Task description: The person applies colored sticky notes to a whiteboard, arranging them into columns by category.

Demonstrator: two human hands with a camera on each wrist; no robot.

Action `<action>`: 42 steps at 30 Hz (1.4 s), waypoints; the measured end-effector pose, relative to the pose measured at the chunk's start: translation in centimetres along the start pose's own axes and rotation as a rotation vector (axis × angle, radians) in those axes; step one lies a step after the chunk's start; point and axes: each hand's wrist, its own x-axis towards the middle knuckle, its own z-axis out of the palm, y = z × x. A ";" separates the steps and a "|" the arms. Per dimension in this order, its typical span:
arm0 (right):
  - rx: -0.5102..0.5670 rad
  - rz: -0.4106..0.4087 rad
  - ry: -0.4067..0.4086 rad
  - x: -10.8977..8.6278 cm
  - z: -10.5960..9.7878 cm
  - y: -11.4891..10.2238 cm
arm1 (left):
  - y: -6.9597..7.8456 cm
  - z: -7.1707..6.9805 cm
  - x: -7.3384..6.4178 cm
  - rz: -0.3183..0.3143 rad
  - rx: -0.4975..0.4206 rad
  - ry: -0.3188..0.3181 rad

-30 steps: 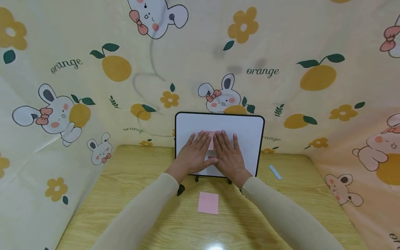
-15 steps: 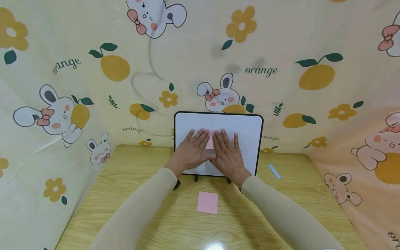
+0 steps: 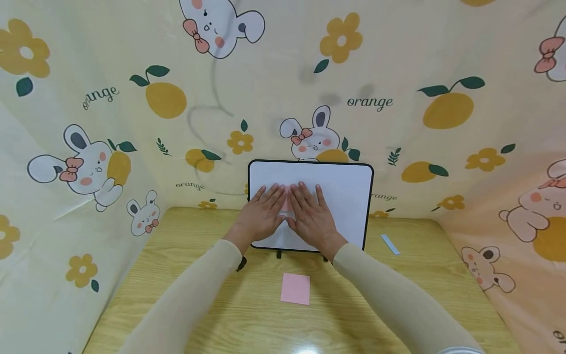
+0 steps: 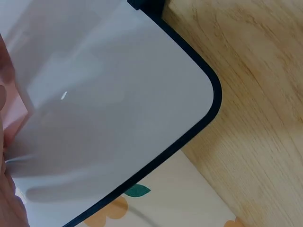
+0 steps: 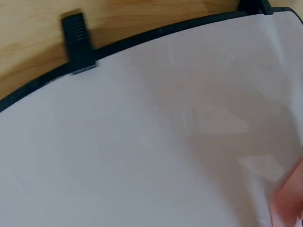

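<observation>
The left hand (image 3: 260,215) and the right hand (image 3: 315,221) have both shifted a little left across the board (image 3: 345,201), and the strip of pink note (image 3: 286,205) showing between them sits further left too; whether the note itself slid, I can't tell. It is on the board's white face, mostly under the hands. All the fingers are straight and grasp nothing; they seem to be pressing the note flat.

To do this well, I'd spread the push evenly, smooth outward from the middle so no corner lifts, and go gently: the board stands on black feet (image 3: 279,253), and a shove might tip it towards the cloth (image 3: 398,49).

The hands themselves are in the way of checking the edges. A second note (image 3: 295,288) lies on the desk (image 3: 247,329) in front of the board, and a blue strip (image 3: 390,244) off to its right. By the left sleeve (image 3: 203,280) is a dark thing (image 3: 241,264), partly hidden, which I can't identify.
</observation>
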 end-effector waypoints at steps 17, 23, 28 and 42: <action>0.031 0.098 0.010 -1.9 1.1 1.6 | 1.7 -0.6 0.8 -0.003 0.029 0.001; -0.003 0.093 0.000 -2.2 1.2 1.7 | 2.4 -0.5 1.9 0.066 0.015 0.029; -0.005 0.087 -0.009 -2.0 0.9 1.7 | 0.3 0.3 0.4 0.001 0.075 0.014; -0.046 -0.033 -0.004 0.3 -0.2 -0.9 | -0.5 0.6 -0.9 0.009 0.074 0.048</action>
